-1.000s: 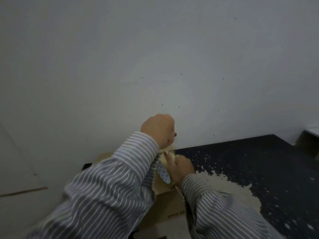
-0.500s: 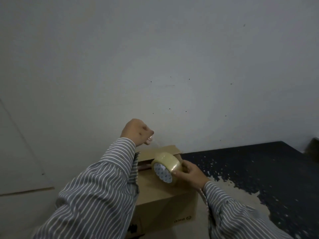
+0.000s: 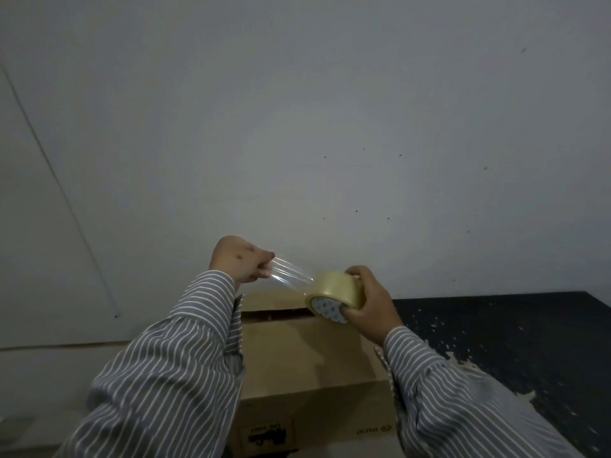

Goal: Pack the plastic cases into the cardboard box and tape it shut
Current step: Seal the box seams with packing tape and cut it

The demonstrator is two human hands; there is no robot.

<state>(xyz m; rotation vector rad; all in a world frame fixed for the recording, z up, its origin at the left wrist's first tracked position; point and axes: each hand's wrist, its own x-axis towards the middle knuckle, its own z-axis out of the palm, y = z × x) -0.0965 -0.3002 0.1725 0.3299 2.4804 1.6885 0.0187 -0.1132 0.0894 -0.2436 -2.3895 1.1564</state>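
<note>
Above the closed box [image 3: 307, 355], my left hand [image 3: 243, 259] pinches the free end of clear tape [image 3: 291, 276] while my right hand [image 3: 370, 302] grips the roll [image 3: 337, 292]. The strip hangs unsupported between them; if it slackens it may fold onto itself or land off the flap seam [image 3: 274, 313]. I cannot see the cases.

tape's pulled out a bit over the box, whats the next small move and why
Probably lower the free tape end pinched by the left hand onto the cardboard box at its flap seam. The right hand holds the tape roll, the strip spans above the untaped seam.
</note>
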